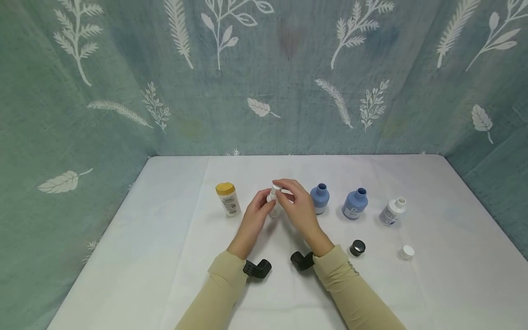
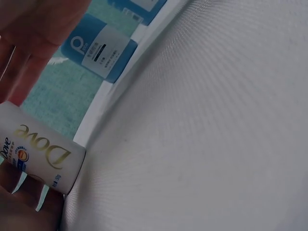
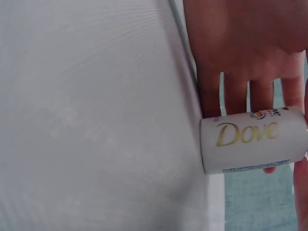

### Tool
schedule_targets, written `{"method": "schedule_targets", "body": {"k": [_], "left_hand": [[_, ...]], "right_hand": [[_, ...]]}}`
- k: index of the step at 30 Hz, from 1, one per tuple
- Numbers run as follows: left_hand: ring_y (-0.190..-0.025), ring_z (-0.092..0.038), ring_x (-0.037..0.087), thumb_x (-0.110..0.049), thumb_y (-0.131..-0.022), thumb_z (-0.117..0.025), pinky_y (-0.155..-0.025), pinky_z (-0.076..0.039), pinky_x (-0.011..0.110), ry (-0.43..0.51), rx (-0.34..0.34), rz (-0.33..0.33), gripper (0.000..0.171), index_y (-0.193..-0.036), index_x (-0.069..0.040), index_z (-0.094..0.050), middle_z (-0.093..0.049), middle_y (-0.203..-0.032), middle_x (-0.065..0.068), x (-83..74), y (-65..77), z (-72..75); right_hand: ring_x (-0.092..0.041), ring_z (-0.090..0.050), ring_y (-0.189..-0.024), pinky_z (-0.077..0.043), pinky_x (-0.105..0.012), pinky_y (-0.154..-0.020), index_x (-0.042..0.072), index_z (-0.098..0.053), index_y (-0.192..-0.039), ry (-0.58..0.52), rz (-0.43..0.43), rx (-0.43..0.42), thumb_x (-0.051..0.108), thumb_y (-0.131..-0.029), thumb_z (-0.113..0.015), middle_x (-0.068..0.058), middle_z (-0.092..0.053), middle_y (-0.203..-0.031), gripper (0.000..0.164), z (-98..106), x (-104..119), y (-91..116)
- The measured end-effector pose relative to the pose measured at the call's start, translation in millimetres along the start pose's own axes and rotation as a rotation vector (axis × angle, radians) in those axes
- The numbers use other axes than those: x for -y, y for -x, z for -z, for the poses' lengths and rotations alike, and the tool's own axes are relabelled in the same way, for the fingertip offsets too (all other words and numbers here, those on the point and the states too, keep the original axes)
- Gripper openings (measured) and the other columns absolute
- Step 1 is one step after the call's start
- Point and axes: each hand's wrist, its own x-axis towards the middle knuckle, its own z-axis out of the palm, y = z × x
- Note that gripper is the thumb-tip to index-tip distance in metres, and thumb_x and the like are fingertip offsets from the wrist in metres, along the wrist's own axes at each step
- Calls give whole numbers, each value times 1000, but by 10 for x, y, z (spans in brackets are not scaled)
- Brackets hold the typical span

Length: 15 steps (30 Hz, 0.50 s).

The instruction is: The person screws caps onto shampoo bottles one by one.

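Note:
A small white Dove bottle [image 1: 274,212] stands upright on the white table between both hands. My left hand [image 1: 255,215] holds it around the upper part from the left. From the right, my right hand [image 1: 300,206] pinches the white cap [image 1: 276,187] at its top between thumb and fingers. Gold lettering on the bottle [image 2: 41,149] shows in the left wrist view, with fingers behind it. In the right wrist view the bottle [image 3: 252,142] lies across several fingers, its base at the tabletop; its cap is out of clear sight there.
Left of the hands stands a white bottle with a yellow cap [image 1: 228,200]. To the right are two uncapped blue bottles [image 1: 320,200] [image 1: 354,205] and an uncapped white bottle [image 1: 391,212]. A black cap [image 1: 357,247] and a loose white cap [image 1: 406,252] lie nearer the front.

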Motion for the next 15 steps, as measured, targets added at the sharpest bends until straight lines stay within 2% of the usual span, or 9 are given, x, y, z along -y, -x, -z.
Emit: {"method": "schedule_targets", "body": {"k": [4, 10, 15], "left_hand": [[-131, -37, 18, -23, -91, -54, -107, -30, 40, -41, 6, -25, 32, -123, -19, -54, -50, -134, -1, 29, 13, 13], [-132, -35, 19, -29, -91, -51, -106, -31, 41, -129, 16, -42, 31, -122, -28, -55, -47, -137, -5, 16, 25, 48], [-131, -37, 15, -28, -92, -50, -105, -32, 39, -150, 40, -35, 32, -124, -29, -55, -47, -137, -5, 22, 25, 68]], "right_hand": [[-18, -55, -110, -50, -33, -87, 12, -63, -115, -9, 36, -4, 13, -90, -59, -4, -59, -118, 26, -23, -16, 28], [-13, -56, -108, -47, -25, -89, 13, -65, -110, 84, 144, 23, 11, -88, -62, 0, -60, -115, 22, -47, -23, 14], [-11, -56, -108, -48, -24, -88, 13, -66, -109, 58, 103, 15, 10, -87, -62, 1, -60, -114, 22, -54, -30, 25]]}}
